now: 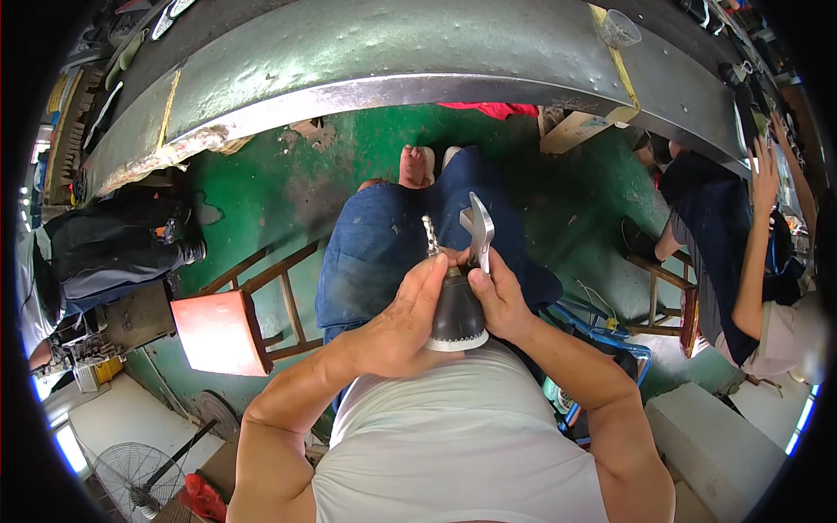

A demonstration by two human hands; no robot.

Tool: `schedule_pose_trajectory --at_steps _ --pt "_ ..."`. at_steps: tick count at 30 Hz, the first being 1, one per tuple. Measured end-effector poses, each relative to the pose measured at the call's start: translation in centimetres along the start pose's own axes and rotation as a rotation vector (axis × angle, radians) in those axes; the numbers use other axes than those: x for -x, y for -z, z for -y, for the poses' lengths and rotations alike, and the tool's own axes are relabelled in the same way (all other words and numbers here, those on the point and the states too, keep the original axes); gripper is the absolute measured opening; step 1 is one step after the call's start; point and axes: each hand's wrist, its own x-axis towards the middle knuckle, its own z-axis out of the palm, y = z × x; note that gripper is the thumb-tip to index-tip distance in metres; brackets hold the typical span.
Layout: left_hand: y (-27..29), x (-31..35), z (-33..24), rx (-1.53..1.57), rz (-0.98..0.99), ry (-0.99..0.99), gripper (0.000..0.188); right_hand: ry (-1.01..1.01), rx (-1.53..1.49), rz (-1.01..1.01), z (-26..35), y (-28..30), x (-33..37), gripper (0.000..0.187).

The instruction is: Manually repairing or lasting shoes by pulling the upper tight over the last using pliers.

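My left hand (405, 309) is closed around the left side of a black shoe upper (457, 309), rounded, with a pale jagged lower edge. A thin strip with shiny beads (430, 234) stands up beyond its fingertips; how it joins the shoe upper is hidden. My right hand (503, 301) lies against the other side of the upper, thumb bent inward. It grips a pair of metal pincers (478, 228), whose broad shiny head points up and away from me. The lower part of the pincers is hidden by the hand. Both hands are above my lap.
A long metal-topped workbench (392, 52) crosses ahead, bearing a clear plastic cup (620, 29). To the left stand a red-topped stool (222, 331) and a fan (139, 475). One person (113, 248) is at far left, another (724, 253) at right near a wooden stool (667, 296).
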Motion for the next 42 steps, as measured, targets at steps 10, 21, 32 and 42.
schedule_pose_trajectory --at_steps 10,21,32,42 --pt "-0.3 -0.9 -0.5 -0.056 -0.085 0.108 0.109 0.036 -0.034 -0.041 -0.4 -0.4 -0.1 0.04" --pt "2.5 1.9 2.8 0.547 -0.769 0.458 0.096 -0.339 -0.17 -0.162 3.4 6.8 1.1 0.051" --pt "-2.7 -1.3 8.2 -0.288 -0.228 0.62 0.034 -0.63 0.432 0.113 1.2 6.1 4.0 0.027" --pt "-3.5 -1.0 8.5 -0.3 -0.312 0.457 0.022 -0.546 0.364 0.2 0.8 5.6 1.7 0.025"
